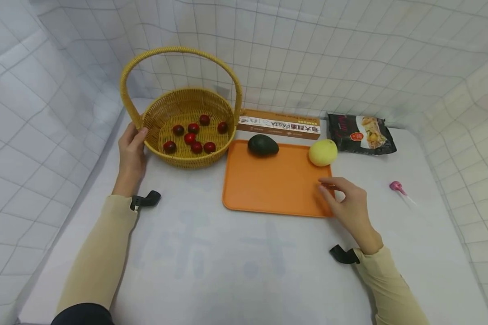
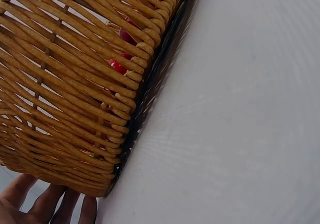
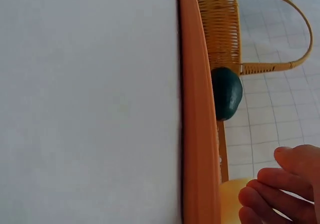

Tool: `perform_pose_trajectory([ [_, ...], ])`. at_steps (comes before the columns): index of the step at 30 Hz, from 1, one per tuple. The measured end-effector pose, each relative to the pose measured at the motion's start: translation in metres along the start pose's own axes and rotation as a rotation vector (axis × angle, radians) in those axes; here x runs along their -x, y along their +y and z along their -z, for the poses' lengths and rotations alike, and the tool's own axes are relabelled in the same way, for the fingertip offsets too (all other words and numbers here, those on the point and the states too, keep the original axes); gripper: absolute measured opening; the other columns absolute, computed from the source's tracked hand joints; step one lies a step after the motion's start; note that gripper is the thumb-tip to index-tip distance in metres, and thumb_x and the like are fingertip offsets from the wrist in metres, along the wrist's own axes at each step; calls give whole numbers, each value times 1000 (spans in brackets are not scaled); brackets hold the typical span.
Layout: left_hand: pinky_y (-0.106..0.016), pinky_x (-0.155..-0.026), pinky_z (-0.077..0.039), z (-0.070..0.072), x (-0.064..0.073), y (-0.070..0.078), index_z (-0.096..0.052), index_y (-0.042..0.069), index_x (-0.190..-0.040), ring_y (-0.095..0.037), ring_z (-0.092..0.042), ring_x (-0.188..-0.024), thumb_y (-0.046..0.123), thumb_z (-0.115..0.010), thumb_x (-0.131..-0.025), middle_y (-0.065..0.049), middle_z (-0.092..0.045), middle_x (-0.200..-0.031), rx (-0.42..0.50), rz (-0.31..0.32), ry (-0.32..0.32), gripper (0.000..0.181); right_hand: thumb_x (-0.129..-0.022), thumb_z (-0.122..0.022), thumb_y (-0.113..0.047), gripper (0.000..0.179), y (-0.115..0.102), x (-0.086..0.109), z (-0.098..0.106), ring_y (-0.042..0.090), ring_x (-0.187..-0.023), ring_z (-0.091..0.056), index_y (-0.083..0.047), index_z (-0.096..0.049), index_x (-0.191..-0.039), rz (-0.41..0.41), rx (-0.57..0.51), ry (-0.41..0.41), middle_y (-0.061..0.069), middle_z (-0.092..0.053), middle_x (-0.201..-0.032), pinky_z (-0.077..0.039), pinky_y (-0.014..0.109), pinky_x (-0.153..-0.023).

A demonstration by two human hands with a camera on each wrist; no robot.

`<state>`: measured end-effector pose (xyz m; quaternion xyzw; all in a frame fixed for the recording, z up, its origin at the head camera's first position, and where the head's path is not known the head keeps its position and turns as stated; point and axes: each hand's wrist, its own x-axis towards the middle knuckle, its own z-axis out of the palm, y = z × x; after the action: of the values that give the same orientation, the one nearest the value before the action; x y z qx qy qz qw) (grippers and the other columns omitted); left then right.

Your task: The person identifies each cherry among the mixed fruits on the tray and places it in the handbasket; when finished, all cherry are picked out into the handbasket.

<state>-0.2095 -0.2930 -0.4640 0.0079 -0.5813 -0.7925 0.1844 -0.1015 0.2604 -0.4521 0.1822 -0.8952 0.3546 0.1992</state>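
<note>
A yellow wicker basket (image 1: 179, 162) with a tall arched handle stands at the back left, with several dark red cherry-like fruits (image 1: 196, 147) inside. My left hand (image 1: 132, 151) holds its left side near the handle's foot; in the left wrist view, the fingers (image 2: 46, 204) lie against the weave, their tips hidden. My right hand (image 1: 347, 203) hovers by the right edge of an orange tray (image 1: 272, 185), fingers loosely bent and holding nothing. A dark green avocado (image 1: 262, 145) lies at the tray's back edge. At its back right corner sits a yellow-green round fruit (image 1: 323, 152).
Behind the tray lies a long pasta box (image 1: 280, 124). A black food packet (image 1: 362, 134) is at the back right, and a pink lollipop (image 1: 396, 186) lies to the right of my right hand. Grid-patterned white cloth (image 1: 288, 58) encloses the table's back and sides.
</note>
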Motion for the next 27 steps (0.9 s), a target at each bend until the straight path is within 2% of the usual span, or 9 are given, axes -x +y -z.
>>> perform_pose_trajectory([
  [5, -30, -118, -32, 5, 2, 1, -61, 3, -144, -23, -50, -134, 21, -65, -99, -11, -62, -139, -1, -1, 1, 48, -90, -83, -7, 32, 7, -2, 9, 33, -100, -74, -5, -77, -122, -57, 58, 158, 13, -78, -112, -43, 9, -97],
  [7, -31, -119, -31, 7, 3, 1, -62, 2, -142, -23, -49, -134, 22, -65, -99, -11, -62, -138, 5, -2, 5, 47, -91, -84, -12, 38, 11, -2, 13, 35, -109, -71, -5, -75, -127, -95, 112, 210, 16, -76, -119, -45, 17, -102],
  [10, -31, -119, -30, 9, 4, 1, -63, 2, -141, -23, -49, -134, 22, -65, -99, -10, -62, -137, -1, -7, 12, 47, -90, -86, -20, 51, 19, -3, 18, 39, -127, -63, -4, -70, -135, -144, 162, 249, 18, -70, -136, -46, 41, -111],
  [12, -31, -119, -30, 10, 4, 0, -63, 2, -141, -24, -49, -134, 22, -65, -99, -11, -62, -136, 4, -9, 11, 46, -91, -84, -28, 64, 24, -3, 20, 40, -141, -52, -6, -61, -147, -177, 169, 233, 17, -58, -152, -41, 56, -115],
  [15, -30, -119, -30, 11, 3, 1, -62, 2, -142, -24, -48, -135, 22, -65, -99, -11, -62, -138, 5, -13, 4, 47, -97, -75, -45, 83, 29, -4, 21, 41, -156, -31, -13, -38, -164, -212, 177, 160, 17, -32, -171, -28, 66, -121],
  [18, -29, -118, -32, 12, 2, 4, -61, 1, -142, -24, -49, -134, 21, -65, -100, -11, -62, -137, 13, -19, 3, 47, -99, -64, -60, 92, 31, -5, 20, 43, -162, -11, -21, -20, -170, -238, 205, 78, 15, -9, -177, -13, 73, -122],
  [22, -29, -116, -34, 13, 9, 5, -60, -1, -144, -25, -49, -134, 19, -64, -101, -14, -61, -138, 8, -26, 12, 48, -99, -57, -68, 94, 30, -9, 22, 43, -163, 1, -24, -14, -171, -254, 270, -1, 12, 3, -178, -2, 80, -118],
  [25, -28, -117, -36, 16, 20, 6, -57, 3, -149, -26, -49, -139, 23, -61, -104, -17, -58, -146, -125, -39, 20, 49, -98, -55, -71, 97, 29, -11, 24, 40, -164, 7, -26, -11, -171, -266, 314, -41, 10, 8, -178, 2, 80, -118],
  [27, -29, -118, -36, 18, 31, 8, -56, 10, -152, -22, -49, -142, 27, -58, -106, -13, -56, -152, -298, -72, 32, 49, -97, -54, -73, 98, 30, -11, 25, 39, -164, 8, -25, -11, -171, -265, 339, -51, 8, 10, -178, 4, 80, -117],
])
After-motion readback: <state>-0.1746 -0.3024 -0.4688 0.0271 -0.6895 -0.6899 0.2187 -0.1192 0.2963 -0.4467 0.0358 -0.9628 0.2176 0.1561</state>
